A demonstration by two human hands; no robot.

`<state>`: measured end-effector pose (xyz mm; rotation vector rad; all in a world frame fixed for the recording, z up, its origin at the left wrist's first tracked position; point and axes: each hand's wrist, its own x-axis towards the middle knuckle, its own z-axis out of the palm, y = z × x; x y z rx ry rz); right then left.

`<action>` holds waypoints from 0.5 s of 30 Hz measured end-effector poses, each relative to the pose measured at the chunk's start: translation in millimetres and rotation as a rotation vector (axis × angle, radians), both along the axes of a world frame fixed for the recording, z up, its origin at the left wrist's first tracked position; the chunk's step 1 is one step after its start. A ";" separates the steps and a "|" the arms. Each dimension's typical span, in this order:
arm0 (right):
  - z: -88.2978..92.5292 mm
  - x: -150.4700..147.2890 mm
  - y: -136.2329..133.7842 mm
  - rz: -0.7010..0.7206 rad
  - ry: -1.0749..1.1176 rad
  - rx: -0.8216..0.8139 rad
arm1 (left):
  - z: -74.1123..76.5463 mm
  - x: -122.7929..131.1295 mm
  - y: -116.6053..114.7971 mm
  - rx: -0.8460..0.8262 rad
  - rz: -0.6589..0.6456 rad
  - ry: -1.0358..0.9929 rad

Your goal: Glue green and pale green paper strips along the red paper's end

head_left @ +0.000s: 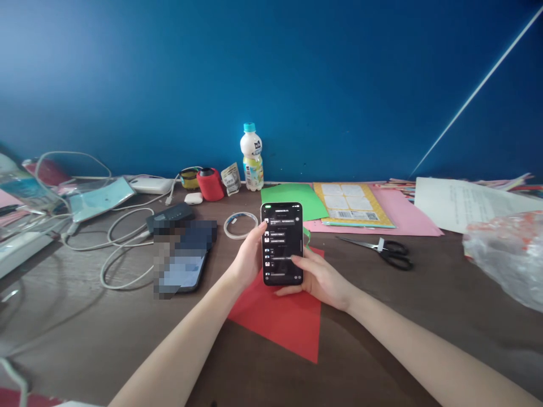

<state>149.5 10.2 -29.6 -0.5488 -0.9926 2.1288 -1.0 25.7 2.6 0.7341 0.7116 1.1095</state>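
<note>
A smartphone with a dark chat screen is held upright in front of me, above a sheet of red paper on the table. My left hand grips its left edge, the thumb at the side of the screen and the other fingers hidden behind. At the lower right edge, my right hand supports the phone; its thumb touches the screen and a finger reaches below the bottom edge. Behind the phone lie a green sheet and a roll of clear tape.
Black-handled scissors lie to the right, near a crumpled plastic bag. A drink bottle stands against the blue wall. Leftward are a second phone, partly pixelated, a black power bank and tangled white cables.
</note>
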 end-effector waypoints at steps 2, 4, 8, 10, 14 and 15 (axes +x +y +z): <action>0.7 0.4 -0.4 0.014 0.001 0.030 | -0.1 -0.1 -0.1 0.002 -0.036 -0.009; 0.9 0.5 -0.6 0.014 0.004 0.032 | 0.1 0.1 -0.3 0.020 -0.057 -0.018; -0.6 -0.1 0.0 -0.011 0.004 -0.024 | 0.2 1.1 0.1 0.010 -0.011 -0.003; -1.5 -0.4 0.4 -0.012 -0.001 -0.035 | -0.1 1.3 0.6 -0.008 0.005 0.003; -1.3 -0.6 0.6 -0.010 -0.004 -0.041 | -0.8 1.0 1.6 -0.009 0.025 0.007; -0.7 -0.5 0.4 -0.008 -0.005 -0.039 | -0.8 0.9 1.6 -0.004 0.018 0.003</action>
